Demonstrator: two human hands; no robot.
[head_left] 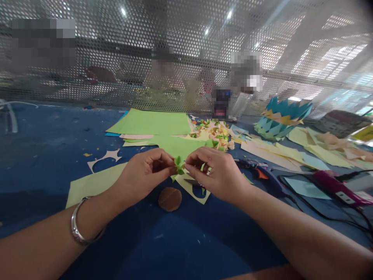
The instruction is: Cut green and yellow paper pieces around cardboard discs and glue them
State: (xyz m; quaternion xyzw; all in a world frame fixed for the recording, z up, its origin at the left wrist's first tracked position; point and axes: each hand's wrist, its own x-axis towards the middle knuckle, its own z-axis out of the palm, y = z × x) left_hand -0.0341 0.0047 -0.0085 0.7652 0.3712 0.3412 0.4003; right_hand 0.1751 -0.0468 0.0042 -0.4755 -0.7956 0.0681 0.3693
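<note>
Between my two hands is a small green paper flower [179, 165] with folded petals, held above the blue table. My left hand [148, 168] pinches its left side between thumb and fingertips. From the other side my right hand [214, 171] closes its thumb and forefinger at the flower's right edge. Just below them lies a round brown cardboard disc [169, 199]. Beneath the right hand is a pale yellow paper scrap [204, 199] with cut-out holes. A pile of small paper flowers and curls [214, 132] sits beyond the hands.
Green paper sheets [160, 122] are stacked at the back. On the right lie a blue glue gun [272, 181], a magenta power strip [335, 187] and cables. A teal paper crown-like piece [281, 118] stands behind paper strips [271, 151]. A perforated metal screen [116, 58] borders the far edge.
</note>
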